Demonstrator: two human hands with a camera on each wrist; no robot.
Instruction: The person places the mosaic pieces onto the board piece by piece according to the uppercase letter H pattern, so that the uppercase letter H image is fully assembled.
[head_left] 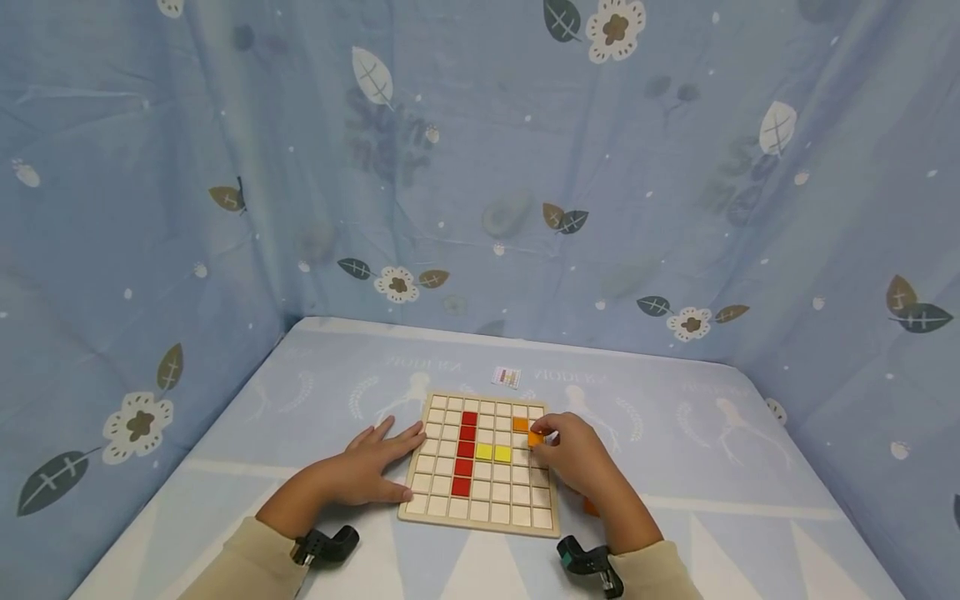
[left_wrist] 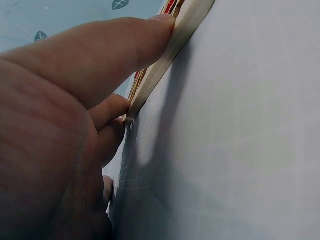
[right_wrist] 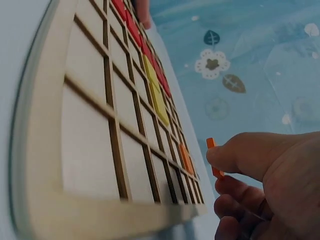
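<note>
A wooden grid board (head_left: 480, 523) lies on the table with square cells. Several red tiles (head_left: 465, 450) form a column in it, two yellow tiles (head_left: 493, 452) sit side by side to their right, and one orange tile (head_left: 521, 425) lies near the upper right. My right hand (head_left: 576, 450) pinches another orange tile (right_wrist: 215, 157) between thumb and fingers, just above the board's right side. With fingers spread, my left hand (head_left: 367, 467) rests against the board's left edge; the thumb (left_wrist: 145, 42) touches its rim in the left wrist view.
Behind the board lies a small printed card (head_left: 506, 377) with a coloured pattern. An orange-red piece (head_left: 591, 507) shows partly from under the right forearm. Patterned blue cloth (head_left: 480, 167) hangs around the back and sides of the table.
</note>
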